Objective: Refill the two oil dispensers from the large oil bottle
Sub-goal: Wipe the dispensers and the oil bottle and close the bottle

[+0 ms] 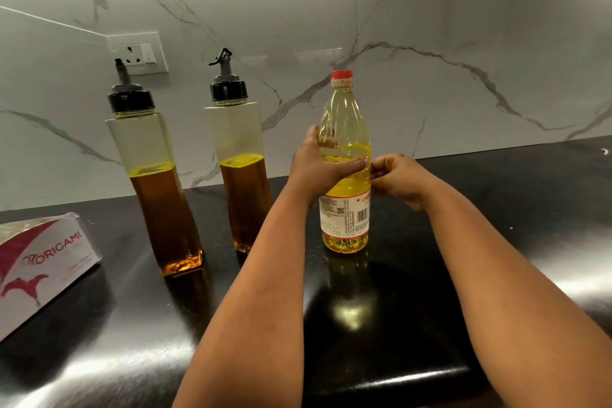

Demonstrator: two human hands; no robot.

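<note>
From my head view, the large oil bottle (346, 156) is standing upright on the black desk (430, 275), with its red cap (342, 78) on. My left hand (318, 166) is gripping its middle, fingers wrapped around it. My right hand (399, 177) is just beside it with curled fingers; I cannot tell if it is touching. The two oil dispensers (155, 175) (243, 169) are standing to the left, about half full. A tissue box (43, 262) is lying at the far left.

2 dispensers (159, 182) (243, 172) block left; bare counter (496, 242) right of bottle (346, 162).
</note>
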